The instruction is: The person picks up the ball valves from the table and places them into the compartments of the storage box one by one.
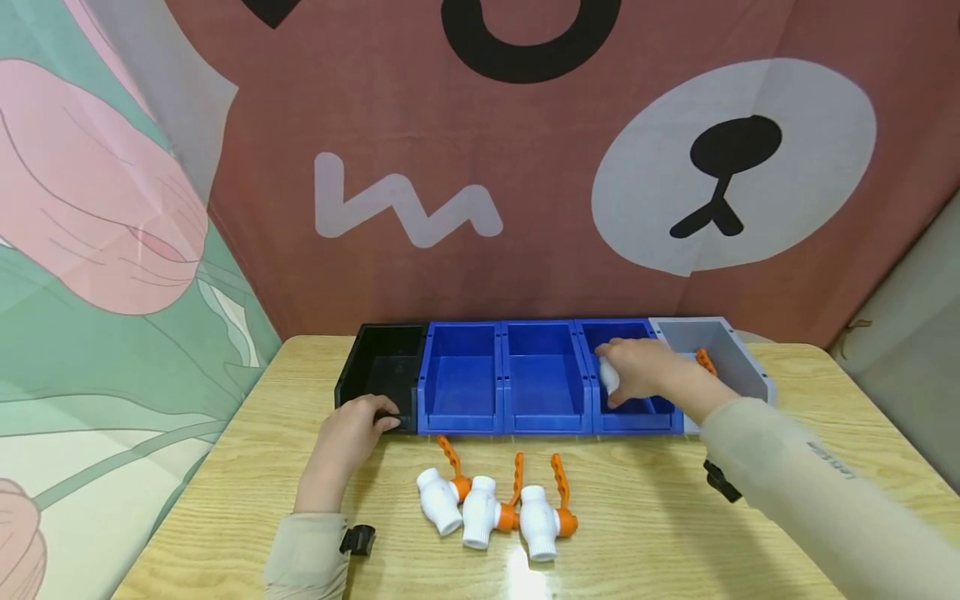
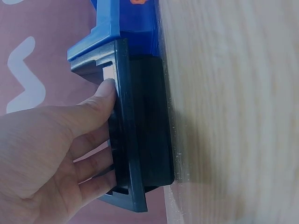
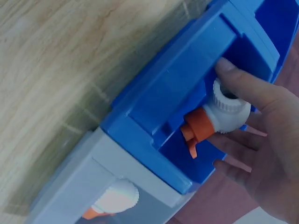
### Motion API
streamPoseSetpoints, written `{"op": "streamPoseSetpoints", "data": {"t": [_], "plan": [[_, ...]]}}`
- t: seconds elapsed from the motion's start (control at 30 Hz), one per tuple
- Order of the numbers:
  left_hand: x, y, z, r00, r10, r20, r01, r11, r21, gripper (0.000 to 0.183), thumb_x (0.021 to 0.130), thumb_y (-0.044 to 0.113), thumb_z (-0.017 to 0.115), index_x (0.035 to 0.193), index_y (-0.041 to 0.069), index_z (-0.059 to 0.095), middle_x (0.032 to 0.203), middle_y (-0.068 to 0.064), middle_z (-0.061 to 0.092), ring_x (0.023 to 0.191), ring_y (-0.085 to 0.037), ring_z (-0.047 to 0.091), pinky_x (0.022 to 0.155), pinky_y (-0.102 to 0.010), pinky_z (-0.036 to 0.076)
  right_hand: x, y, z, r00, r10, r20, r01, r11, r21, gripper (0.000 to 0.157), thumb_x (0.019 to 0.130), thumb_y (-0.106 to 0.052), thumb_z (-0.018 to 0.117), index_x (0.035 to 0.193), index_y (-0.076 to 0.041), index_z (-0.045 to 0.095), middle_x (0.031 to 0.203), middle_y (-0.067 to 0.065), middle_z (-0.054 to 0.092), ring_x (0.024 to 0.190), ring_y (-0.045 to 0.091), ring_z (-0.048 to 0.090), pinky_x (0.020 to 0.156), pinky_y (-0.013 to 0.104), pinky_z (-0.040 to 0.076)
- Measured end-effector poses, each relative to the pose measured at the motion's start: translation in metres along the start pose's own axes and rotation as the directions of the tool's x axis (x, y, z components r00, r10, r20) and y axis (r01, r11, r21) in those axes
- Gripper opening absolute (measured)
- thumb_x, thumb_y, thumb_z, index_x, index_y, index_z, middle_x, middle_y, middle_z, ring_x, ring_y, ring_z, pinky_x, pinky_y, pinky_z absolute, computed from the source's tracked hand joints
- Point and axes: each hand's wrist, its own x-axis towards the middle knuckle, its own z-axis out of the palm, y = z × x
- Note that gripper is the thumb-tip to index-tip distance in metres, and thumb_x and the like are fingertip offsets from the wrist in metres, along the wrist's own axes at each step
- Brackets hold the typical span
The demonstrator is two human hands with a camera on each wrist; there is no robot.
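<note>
My right hand (image 1: 637, 368) reaches into the rightmost blue bin (image 1: 637, 423) with a white ball valve (image 3: 229, 112). In the right wrist view the valve sits between thumb and fingers, its orange handle end pointing down into the bin. My left hand (image 1: 354, 433) grips the front rim of the black bin (image 2: 128, 126), thumb on one side of the wall and fingers on the other. Three more white ball valves with orange handles, a left one (image 1: 438, 500), a middle one (image 1: 478, 512) and a right one (image 1: 537, 523), lie in a row on the table before the bins.
Two further blue bins, a left one (image 1: 461, 392) and a middle one (image 1: 546, 387), stand between the black bin and the right blue one. At the right end, a grey bin (image 1: 738, 358) holds another valve (image 3: 117, 197). A printed cloth (image 1: 450, 283) hangs behind the wooden table (image 1: 637, 533).
</note>
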Motion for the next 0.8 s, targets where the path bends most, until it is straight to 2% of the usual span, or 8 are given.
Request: {"op": "streamPoseSetpoints", "data": {"t": [0.23,0.5,0.8], "plan": [[0.001,0.0,0.0,1.0,-0.007,0.006,0.007,1.0,0.0,0.008,0.091,0.014,0.072,0.098,0.011,0.074,0.103,-0.009,0.07,0.098,-0.031,0.067,0.085,-0.049,0.054,0.007,-0.003,0.011,1.0,0.021,-0.001,-0.021,0.999,-0.038,0.085,0.069,-0.035,0.091,0.132,0.009,0.054,0.118,0.021,0.062,0.103,0.037,0.063,0.089,0.053,0.053],[0.001,0.0,0.001,1.0,-0.006,0.006,0.006,1.0,-0.007,0.007,0.091,0.014,0.072,0.097,0.011,0.074,0.103,-0.009,0.07,0.098,-0.031,0.066,0.086,-0.05,0.054,0.011,0.0,0.022,0.999,0.047,0.015,-0.046,0.997,-0.065,0.08,0.071,-0.033,0.089,0.131,0.007,0.055,0.119,0.022,0.062,0.105,0.038,0.062,0.089,0.053,0.052],[0.001,-0.001,0.0,1.0,-0.004,0.002,0.004,1.0,-0.01,0.006,0.092,0.013,0.072,0.097,0.011,0.074,0.103,-0.009,0.071,0.099,-0.032,0.066,0.086,-0.05,0.053,0.014,-0.002,0.027,0.999,0.041,0.014,-0.039,0.994,-0.098,0.076,0.074,-0.028,0.088,0.131,0.009,0.055,0.123,0.025,0.06,0.108,0.041,0.061,0.09,0.052,0.052]]}}
